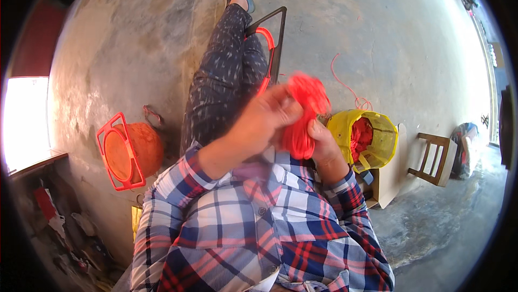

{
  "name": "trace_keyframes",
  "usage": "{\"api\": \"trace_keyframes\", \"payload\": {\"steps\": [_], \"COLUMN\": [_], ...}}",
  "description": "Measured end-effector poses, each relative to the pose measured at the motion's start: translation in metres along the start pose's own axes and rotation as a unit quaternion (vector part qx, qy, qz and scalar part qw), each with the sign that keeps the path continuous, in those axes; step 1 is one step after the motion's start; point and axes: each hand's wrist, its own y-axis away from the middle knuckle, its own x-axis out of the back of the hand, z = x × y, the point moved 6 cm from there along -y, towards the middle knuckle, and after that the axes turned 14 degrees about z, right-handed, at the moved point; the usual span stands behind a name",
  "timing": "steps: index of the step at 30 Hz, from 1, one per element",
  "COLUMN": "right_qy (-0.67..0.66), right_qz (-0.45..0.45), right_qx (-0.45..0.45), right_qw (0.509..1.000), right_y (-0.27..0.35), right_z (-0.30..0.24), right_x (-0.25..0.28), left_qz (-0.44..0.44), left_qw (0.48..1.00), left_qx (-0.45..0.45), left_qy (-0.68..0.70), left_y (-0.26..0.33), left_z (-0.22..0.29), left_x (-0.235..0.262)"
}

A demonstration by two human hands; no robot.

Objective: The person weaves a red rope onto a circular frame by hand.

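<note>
Both hands grip it: red cord bundle (304, 113) between left hand (264, 119); right hand (322, 141).

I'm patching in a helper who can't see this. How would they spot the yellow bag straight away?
Start at the person's plaid shirt and go to their right hand, which grips a bundle of red cord. Just beyond that hand, on the concrete floor, sits the yellow bag. It is the only yellow container, open-topped with red cord inside, beside a wooden chair.
</note>
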Motion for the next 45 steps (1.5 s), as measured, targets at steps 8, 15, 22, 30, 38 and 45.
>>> {"api": "trace_keyframes", "payload": {"steps": [8, 15, 22, 30, 38, 45], "right_qy": [0.232, 0.619, 0.378, -0.149, -0.030, 0.210], "right_qz": [0.110, -0.032, 0.136, 0.040, 0.387, 0.106], "right_qx": [0.106, 0.280, 0.335, 0.336, 0.292, 0.140], "right_qw": [0.961, 0.733, 0.852, 0.929, 0.874, 0.962], "right_y": [-0.074, -0.079, -0.056, 0.061, 0.037, -0.027], "right_z": [-0.050, -0.022, -0.061, -0.140, -0.095, -0.026], "right_x": [0.064, 0.012, 0.061, 0.126, 0.104, 0.011], "left_qz": [0.030, 0.037, 0.159, 0.104, 0.117, 0.112], "left_qw": [0.946, 0.825, 0.836, 0.978, 0.980, 0.979], "left_qx": [-0.191, -0.219, -0.310, 0.181, 0.153, 0.168], "left_qy": [-0.259, -0.519, -0.425, -0.006, -0.049, -0.003], "left_y": [-0.036, -0.037, -0.041, -0.056, -0.049, -0.047], "left_z": [0.035, -0.020, -0.015, -0.093, -0.092, -0.093], "left_x": [0.090, 0.067, 0.077, 0.076, 0.076, 0.073]}}
